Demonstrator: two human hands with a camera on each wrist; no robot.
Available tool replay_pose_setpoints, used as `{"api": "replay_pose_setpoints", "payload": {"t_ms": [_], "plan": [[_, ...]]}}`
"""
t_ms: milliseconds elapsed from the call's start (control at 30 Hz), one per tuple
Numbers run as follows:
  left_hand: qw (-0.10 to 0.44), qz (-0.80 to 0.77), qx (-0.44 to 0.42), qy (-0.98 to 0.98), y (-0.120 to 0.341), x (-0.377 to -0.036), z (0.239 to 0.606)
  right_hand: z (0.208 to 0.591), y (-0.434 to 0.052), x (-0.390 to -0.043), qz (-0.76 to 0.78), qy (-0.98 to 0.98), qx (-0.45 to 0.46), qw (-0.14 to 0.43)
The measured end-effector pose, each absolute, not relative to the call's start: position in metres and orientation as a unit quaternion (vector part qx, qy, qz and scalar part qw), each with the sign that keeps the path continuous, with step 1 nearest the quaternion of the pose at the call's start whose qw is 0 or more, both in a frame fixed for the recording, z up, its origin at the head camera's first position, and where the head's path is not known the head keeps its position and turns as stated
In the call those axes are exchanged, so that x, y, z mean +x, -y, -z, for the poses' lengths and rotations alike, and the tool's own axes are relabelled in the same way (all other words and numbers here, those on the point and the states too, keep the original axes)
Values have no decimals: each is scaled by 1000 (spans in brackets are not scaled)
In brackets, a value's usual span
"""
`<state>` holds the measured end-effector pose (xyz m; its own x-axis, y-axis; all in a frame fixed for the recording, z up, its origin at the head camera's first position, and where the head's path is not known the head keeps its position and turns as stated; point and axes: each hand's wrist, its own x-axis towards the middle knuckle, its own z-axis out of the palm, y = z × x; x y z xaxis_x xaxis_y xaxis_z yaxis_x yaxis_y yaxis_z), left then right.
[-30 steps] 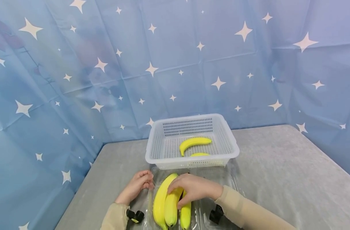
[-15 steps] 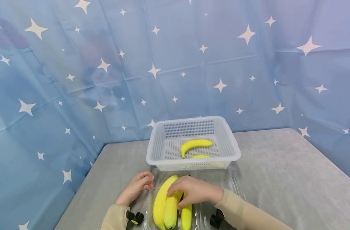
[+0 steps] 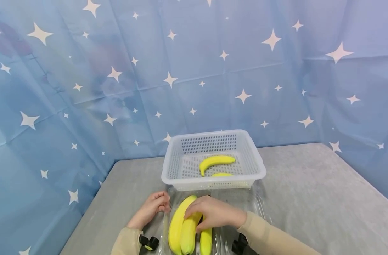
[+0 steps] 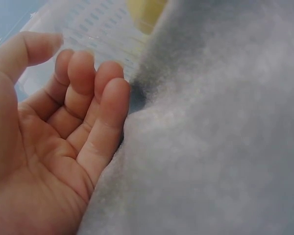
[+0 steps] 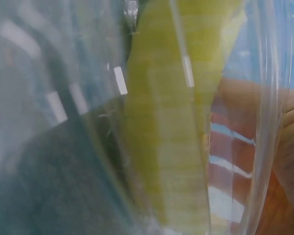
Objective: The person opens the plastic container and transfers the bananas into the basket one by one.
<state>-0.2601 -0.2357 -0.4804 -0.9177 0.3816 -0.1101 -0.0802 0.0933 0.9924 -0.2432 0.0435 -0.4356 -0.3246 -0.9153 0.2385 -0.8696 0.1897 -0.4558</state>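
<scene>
The right hand [image 3: 214,212] lays its grip over the middle banana [image 3: 188,233] of three that lie side by side in a clear plastic tray [image 3: 245,203], fingers curled across the top of the fruit and thumb tucked down between it and the banana on its right [image 3: 206,241]. The third, the longest banana [image 3: 176,223], lies just to the left, touching the middle one. In the right wrist view the banana [image 5: 171,112] shows only as a blurred yellow shape seen through the clear plastic, with part of the hand beside it.

The left hand [image 3: 150,209] holds nothing: its fingers are loosely bent, resting on the grey bench [image 3: 308,184] with the fingertips against the left edge of the tray. The left wrist view shows the palm [image 4: 49,137] turned up and relaxed, the side of the little finger lying on the bench cloth.

Just beyond the tray stands one white perforated basket [image 3: 251,159]. It holds two more bananas: one [image 3: 216,161] in full view on its floor, the other [image 3: 221,174] half hidden behind the near wall. That makes five bananas in all.
</scene>
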Motion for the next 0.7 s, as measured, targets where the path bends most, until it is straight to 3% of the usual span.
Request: {"api": "replay_pose_setpoints", "payload": {"t_ms": [700], "plan": [[169,-667,110,-718,235,-260,481,440,-48,-245,281,-779,-558,41]]}}
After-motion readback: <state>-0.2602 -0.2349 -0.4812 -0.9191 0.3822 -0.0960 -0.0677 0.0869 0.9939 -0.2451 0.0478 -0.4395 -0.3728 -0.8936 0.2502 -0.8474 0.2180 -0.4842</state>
